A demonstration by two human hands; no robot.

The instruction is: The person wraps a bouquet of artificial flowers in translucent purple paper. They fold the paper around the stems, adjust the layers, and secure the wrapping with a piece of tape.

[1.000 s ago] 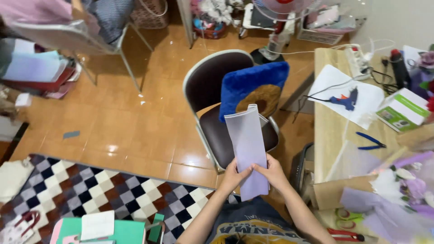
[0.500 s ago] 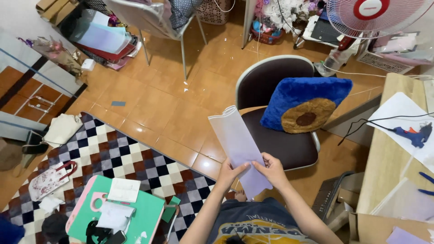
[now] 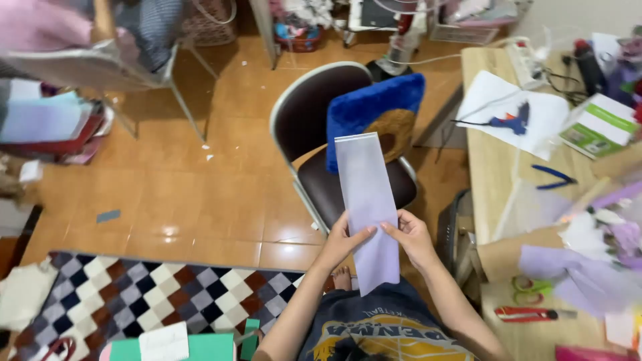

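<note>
A long pale lilac strip of paper or mesh (image 3: 366, 200) stands upright in front of me, folded lengthwise. My left hand (image 3: 343, 241) pinches its left edge near the lower third. On the opposite edge, at the same height, my right hand (image 3: 412, 235) grips it. The strip's upper end reaches over the brown chair (image 3: 304, 127) that carries a blue furry cushion (image 3: 364, 113). Its lower end hangs above my lap.
A wooden table (image 3: 488, 174) at right holds a blue glue gun (image 3: 509, 122), blue pliers (image 3: 554, 176), a red cutter (image 3: 525, 313), scissors (image 3: 531, 285), lilac paper scraps (image 3: 568, 274) and a green-white box (image 3: 597, 125). A checkered rug (image 3: 154, 294) lies lower left; a metal rack (image 3: 100, 67) stands upper left.
The view has swung back to the right, bringing the table into sight. The strip, tilted left half a second ago, now stands nearly straight between both hands.
</note>
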